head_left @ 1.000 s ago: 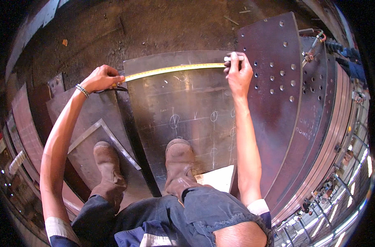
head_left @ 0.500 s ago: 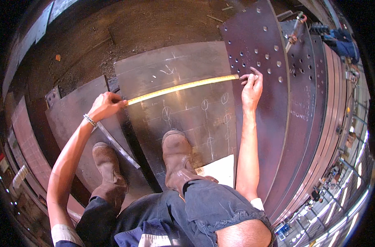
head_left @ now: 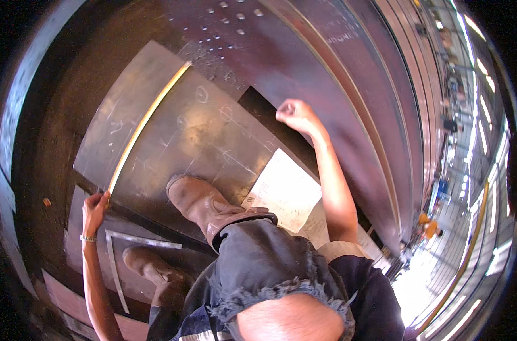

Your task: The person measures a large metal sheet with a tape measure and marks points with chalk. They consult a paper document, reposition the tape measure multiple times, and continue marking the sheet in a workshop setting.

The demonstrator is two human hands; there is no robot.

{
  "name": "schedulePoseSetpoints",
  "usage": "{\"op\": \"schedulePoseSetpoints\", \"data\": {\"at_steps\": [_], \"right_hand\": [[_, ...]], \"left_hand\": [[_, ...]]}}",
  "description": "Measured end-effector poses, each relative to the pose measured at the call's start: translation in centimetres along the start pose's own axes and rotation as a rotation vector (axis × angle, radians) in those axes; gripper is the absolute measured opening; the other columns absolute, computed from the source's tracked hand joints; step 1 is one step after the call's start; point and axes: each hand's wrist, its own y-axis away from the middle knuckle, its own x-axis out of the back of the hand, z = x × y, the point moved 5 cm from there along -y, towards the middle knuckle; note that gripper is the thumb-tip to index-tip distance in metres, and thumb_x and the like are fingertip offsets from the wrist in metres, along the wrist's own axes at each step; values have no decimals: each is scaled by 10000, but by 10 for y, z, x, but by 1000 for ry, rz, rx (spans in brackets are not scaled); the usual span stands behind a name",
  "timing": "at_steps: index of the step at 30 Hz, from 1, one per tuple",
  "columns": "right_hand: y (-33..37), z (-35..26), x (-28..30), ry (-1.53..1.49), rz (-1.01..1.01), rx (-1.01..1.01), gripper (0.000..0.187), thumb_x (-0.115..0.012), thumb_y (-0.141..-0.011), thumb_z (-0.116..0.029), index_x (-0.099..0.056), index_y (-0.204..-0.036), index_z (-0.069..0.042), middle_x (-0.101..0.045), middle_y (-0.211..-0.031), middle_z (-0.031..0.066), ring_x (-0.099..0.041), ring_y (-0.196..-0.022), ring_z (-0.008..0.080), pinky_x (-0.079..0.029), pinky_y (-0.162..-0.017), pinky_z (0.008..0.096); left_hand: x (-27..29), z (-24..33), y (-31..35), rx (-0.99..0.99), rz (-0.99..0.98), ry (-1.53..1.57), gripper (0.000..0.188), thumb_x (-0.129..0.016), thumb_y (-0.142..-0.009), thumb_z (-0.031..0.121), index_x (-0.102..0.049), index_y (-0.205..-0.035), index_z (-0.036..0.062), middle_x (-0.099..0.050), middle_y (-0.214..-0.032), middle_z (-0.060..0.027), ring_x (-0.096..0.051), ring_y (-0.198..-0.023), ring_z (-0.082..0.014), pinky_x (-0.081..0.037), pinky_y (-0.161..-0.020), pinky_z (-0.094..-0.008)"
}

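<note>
A yellow tape measure (head_left: 140,128) stretches across a grey steel plate (head_left: 150,74) with chalk lines and circled marks. My left hand (head_left: 94,211) pinches its near end at the plate's left edge, thumb and fingers pressed together. The far end of the tape rests at the plate's far edge, with no hand on it. My right hand (head_left: 296,115) hangs to the right of the plate, over the dark gap, its fingers curled in. Whether it holds something small is hidden. A white paper sheet (head_left: 287,187) lies near my right forearm.
My boot (head_left: 193,199) stands on the marked plate, the other boot (head_left: 142,262) on a lower plate beside a metal square (head_left: 115,267). Reddish-brown steel plates (head_left: 258,62) with drilled holes stretch along the right. A person in orange (head_left: 428,226) is far off at right.
My right hand has let go of the tape's far end and drawn back toward me, fingers curling. My left hand still holds its end. The whole view has turned and tilted.
</note>
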Motion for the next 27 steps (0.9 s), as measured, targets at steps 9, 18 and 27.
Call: {"op": "schedulePoseSetpoints", "data": {"at_steps": [9, 18, 27], "right_hand": [[120, 87, -49, 78, 2, -79, 567, -906, -614, -284, -581, -1001, -25, -643, -928, 173, -637, -912, 328, -502, -771, 437], [131, 75, -65, 128, 296, 9, 418, -873, -661, -191, -591, -906, -4, -587, -915, 207, -608, -898, 403, -498, -777, 463], [120, 61, -70, 201, -91, -224, 269, -808, -730, -107, -575, -828, -18, -602, -827, 151, -619, -764, 280, -487, -718, 366]], "left_hand": [[5, 26, 5, -29, -95, 42, 420, -685, -920, 372, -700, -820, -36, -660, -721, -42, -589, -669, -90, -470, -607, -278], [5, 4, -2, 17, -48, -39, 464, -674, -885, 435, -721, -869, -26, -684, -722, -90, -632, -683, -141, -488, -647, -318], [14, 24, 17, 60, -26, -137, 435, -646, -877, 467, -752, -891, 45, -688, -691, -68, -657, -657, -169, -509, -649, -340]]}}
